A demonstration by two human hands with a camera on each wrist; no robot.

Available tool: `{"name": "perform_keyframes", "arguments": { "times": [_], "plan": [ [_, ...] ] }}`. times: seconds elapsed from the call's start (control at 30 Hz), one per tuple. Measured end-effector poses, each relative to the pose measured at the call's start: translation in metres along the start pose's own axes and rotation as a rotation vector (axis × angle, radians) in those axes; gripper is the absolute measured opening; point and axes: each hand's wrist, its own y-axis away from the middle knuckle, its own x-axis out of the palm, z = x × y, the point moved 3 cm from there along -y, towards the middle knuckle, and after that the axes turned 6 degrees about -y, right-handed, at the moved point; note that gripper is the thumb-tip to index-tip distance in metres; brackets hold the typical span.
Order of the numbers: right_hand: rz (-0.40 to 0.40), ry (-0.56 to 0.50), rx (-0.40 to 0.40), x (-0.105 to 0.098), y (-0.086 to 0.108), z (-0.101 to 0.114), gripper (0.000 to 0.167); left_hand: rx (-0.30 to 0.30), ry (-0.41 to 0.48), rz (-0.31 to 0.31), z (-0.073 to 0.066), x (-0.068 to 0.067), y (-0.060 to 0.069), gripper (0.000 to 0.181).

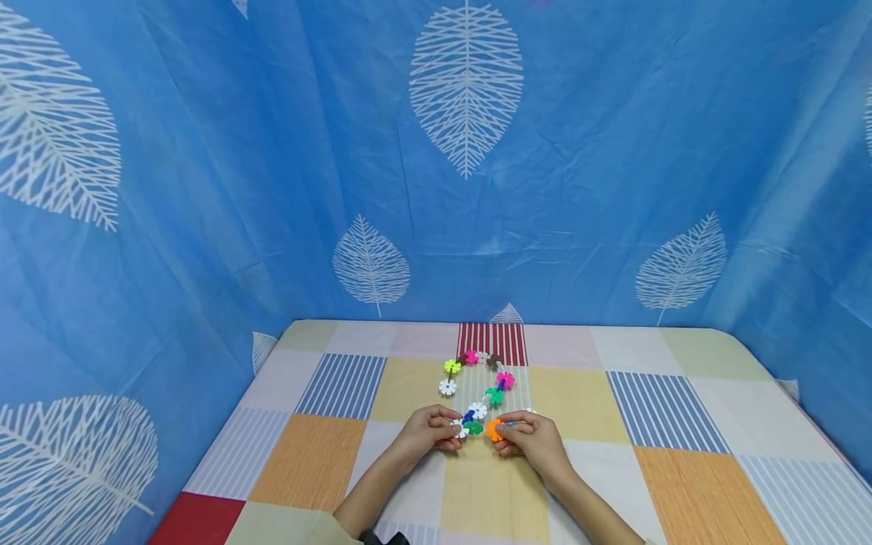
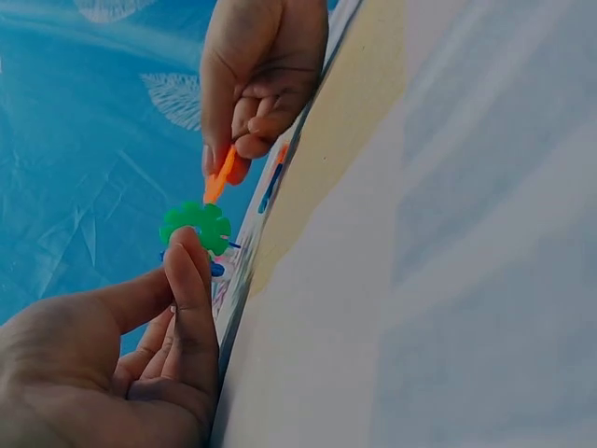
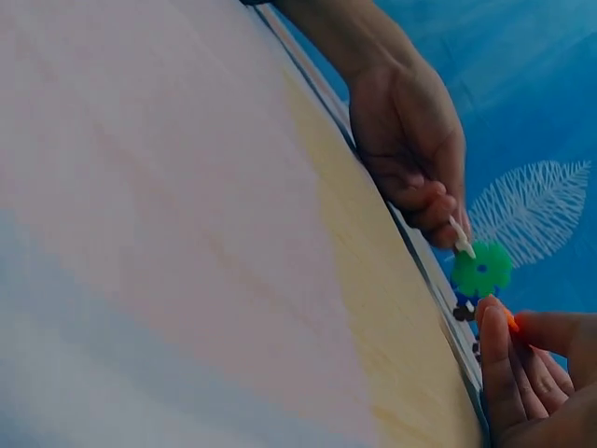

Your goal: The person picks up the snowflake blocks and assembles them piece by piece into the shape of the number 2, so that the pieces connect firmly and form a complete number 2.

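My left hand (image 1: 424, 437) pinches a white flower-shaped plastic disc (image 1: 459, 430) between thumb and fingers. A green disc (image 1: 473, 428) is joined to it and faces my right hand (image 1: 538, 445). The right hand pinches an orange disc (image 1: 494, 430) by thumb and fingers. In the right wrist view, the green disc (image 3: 482, 269) stands between the two hands, close to the orange one. A chain of interlocked discs runs on from the left hand's pieces: blue (image 1: 468, 416), white (image 1: 478, 410), green (image 1: 495, 396) and pink (image 1: 506, 380), then curves back over the table.
The chain's far part bends leftward through a pink disc (image 1: 471, 356) and a yellow-green disc (image 1: 453, 366) to a white disc (image 1: 447, 387). Another white disc (image 1: 531, 411) shows just behind the right hand. A patchwork cloth (image 1: 586, 393) covers the table; blue leaf-print curtains (image 1: 572, 189) surround it.
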Motion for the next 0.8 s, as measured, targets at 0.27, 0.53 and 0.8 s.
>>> {"name": "perform_keyframes", "arguments": {
  "times": [0.27, 0.53, 0.8],
  "plan": [
    [-0.014, -0.038, 0.004, 0.007, 0.000, -0.003, 0.024, 0.010, -0.022, 0.002, -0.002, 0.002, 0.001, 0.023],
    [0.004, -0.099, 0.020, 0.014, 0.002, -0.004, 0.026, 0.025, -0.025, 0.008, 0.002, 0.002, 0.000, 0.023],
    [0.042, -0.138, 0.064, 0.014, 0.001, -0.006, 0.025, 0.026, 0.007, 0.020, -0.002, 0.002, 0.004, 0.021]
  ]
}}
